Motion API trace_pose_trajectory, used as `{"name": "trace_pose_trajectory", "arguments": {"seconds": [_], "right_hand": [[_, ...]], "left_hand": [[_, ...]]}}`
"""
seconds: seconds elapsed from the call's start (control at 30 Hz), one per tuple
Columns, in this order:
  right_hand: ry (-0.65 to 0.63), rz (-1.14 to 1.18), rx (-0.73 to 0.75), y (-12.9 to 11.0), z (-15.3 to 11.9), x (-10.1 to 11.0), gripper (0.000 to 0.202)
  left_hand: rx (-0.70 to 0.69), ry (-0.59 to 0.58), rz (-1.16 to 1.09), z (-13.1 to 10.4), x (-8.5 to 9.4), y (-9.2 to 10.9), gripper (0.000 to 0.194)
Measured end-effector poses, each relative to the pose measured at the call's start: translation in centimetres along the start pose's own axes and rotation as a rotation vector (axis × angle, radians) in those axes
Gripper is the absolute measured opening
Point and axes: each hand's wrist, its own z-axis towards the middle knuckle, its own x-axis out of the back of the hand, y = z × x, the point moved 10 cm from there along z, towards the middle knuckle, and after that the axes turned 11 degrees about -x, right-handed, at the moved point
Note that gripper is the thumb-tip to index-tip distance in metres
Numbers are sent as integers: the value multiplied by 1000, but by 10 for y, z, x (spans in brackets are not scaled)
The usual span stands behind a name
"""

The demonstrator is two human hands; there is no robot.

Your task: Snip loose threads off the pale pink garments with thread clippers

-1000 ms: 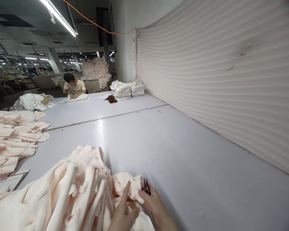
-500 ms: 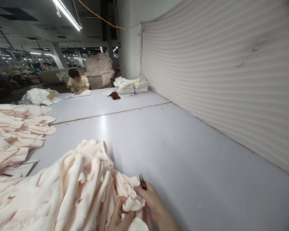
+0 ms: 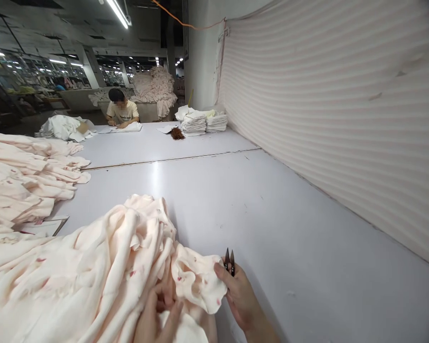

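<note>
pink garment point(image 3: 196, 281) lies bunched at the near edge of the worktop point(image 3: 271, 214), on the right end of a big heap of pink fabric point(image 3: 75, 271). the left hand point(image 3: 157, 317) is curled into its folds, fingers pinching cloth. the right hand point(image 3: 241, 297) grips thread snips point(image 3: 229, 261), blades up, its thumb on the garment's edge. another pink pile point(image 3: 25, 171) sits at the left edge; folded white stacks point(image 3: 203, 123) and a seated person point(image 3: 121, 109) are at the far end.
</note>
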Motion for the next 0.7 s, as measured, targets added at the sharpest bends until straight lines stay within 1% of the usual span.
{"name": "trace_pose_trajectory", "arguments": {"seconds": [0.07,0.1,0.13,0.2,0.23,0.27,0.3,0.4,0.43,0.5,0.6,0.67,0.7], "right_hand": [[-10,-43,22,-1,-5,-3,27],[-6,-68,31,-2,-8,-4,27],[0,-94,38,-3,-9,-5,26],[19,-148,51,-4,-11,-6,26],[34,-172,60,-5,-11,-6,27],[54,-193,71,-5,-10,-6,29],[79,-216,84,-7,-8,-4,30],[193,-330,131,-11,-3,7,29],[241,-389,155,-14,-2,13,26],[350,-519,215,-23,-6,23,18],[482,-689,289,-40,-26,31,15],[512,-849,320,-51,-44,26,17],[493,-936,348,-55,-53,18,19]], "left_hand": [[-109,99,92,13,14,28,43],[-173,110,139,20,15,43,48],[-230,68,180,26,9,55,50],[-318,-94,264,36,-15,68,42],[-341,-161,311,39,-25,69,36],[-353,-203,347,41,-33,67,32],[-364,-219,368,41,-37,64,28],[-399,-152,378,36,-36,56,13],[-413,-129,375,33,-35,54,11],[-448,-84,367,26,-32,53,15],[-505,-49,346,18,-33,54,17],[-538,-46,333,16,-36,56,17],[-552,-46,329,15,-38,57,18]]}}
